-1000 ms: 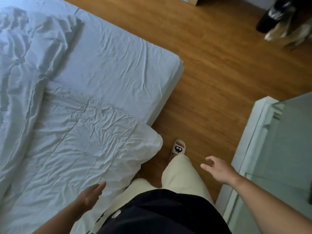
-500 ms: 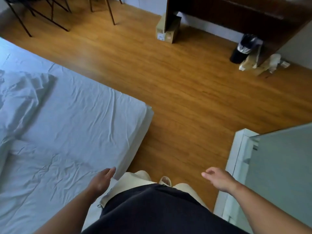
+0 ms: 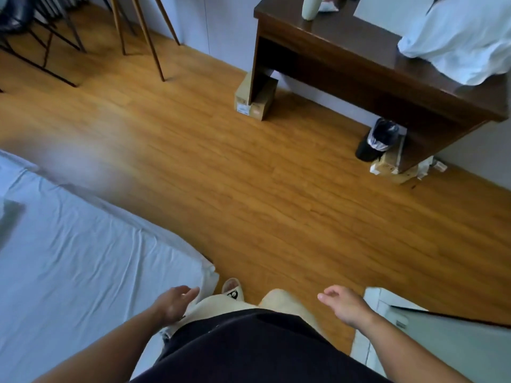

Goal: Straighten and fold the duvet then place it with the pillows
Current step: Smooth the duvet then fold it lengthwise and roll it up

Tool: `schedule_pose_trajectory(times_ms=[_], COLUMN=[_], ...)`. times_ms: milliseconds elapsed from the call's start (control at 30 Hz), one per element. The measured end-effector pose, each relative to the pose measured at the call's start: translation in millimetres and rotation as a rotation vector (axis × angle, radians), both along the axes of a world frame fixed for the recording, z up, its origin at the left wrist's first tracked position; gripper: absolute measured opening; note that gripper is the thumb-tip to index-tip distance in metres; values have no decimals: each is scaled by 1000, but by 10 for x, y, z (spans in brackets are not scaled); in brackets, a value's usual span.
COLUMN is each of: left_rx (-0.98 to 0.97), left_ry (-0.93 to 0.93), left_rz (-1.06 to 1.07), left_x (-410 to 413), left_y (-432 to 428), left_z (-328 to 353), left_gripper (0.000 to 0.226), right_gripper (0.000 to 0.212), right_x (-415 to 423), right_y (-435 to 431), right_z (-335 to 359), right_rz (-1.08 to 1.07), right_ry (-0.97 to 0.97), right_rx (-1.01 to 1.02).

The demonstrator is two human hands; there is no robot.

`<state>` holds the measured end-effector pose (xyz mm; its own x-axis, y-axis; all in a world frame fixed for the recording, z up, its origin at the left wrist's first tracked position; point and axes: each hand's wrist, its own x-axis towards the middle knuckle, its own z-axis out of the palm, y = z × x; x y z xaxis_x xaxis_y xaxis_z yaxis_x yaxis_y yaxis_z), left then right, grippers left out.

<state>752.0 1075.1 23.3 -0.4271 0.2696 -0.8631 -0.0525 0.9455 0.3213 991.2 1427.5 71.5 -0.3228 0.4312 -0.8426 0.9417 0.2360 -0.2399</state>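
Head view: I see both hands empty. The left hand (image 3: 177, 301) hangs with fingers loosely spread above the corner of the bed (image 3: 83, 258), just beside the thigh. The right hand (image 3: 343, 302) is likewise slack and wide, over the wooden floor (image 3: 249, 189) and near a pale cabinet (image 3: 442, 352). Neither touches cloth, which I judge fits a walk round the bed's corner to reach another edge of the duvet, arms held out for balance. The duvet itself is almost wholly out of frame: a pale fold (image 3: 9, 214) at the left edge may be part of it, though I cannot tell. The bed shows only a creased white sheet. Across the room a dark bench (image 3: 345, 51) carries a white bundle (image 3: 459, 42), possibly the pillows, and a pale bottle (image 3: 309, 8). Beneath it stand a cardboard box (image 3: 253, 105) and a lined bin (image 3: 377, 139). Chair legs (image 3: 143, 37) occupy the far left. One slipper (image 3: 232, 288) points towards the open floor.
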Motion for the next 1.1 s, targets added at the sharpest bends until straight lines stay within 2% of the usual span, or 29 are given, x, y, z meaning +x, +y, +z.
schedule_pose_trajectory(times_ms=[267, 400, 533, 633, 733, 833, 1100], left_rx=[73, 13, -12, 19, -8, -30, -46], left_ry=[50, 47, 9, 7, 38, -7, -106], left_rz=[154, 395, 689, 831, 902, 996, 1208], left_x=[-1600, -2154, -2469, -2627, -2793, -2983, -3765], left_y=[1012, 1268, 1531, 1732, 1796, 1710, 978], left_z=[80, -9, 100, 192, 238, 164, 7], left_gripper=[57, 64, 56, 45, 42, 39, 30], right_gripper=[46, 42, 43, 42, 41, 39, 33], right_x=[-1712, -2749, -3919, -4906, -5854, -6698, -8434], right_y=[1406, 2146, 2786, 3060, 2979, 2703, 1367], right_z=[-147, -248, -246, -197, -80, -16, 66], right_rz=[126, 296, 513, 666, 805, 924, 1079], right_ry=[-12, -68, -88, -90, -52, -42, -75], right_rx=[3, -10, -24, 26, 61, 57, 3])
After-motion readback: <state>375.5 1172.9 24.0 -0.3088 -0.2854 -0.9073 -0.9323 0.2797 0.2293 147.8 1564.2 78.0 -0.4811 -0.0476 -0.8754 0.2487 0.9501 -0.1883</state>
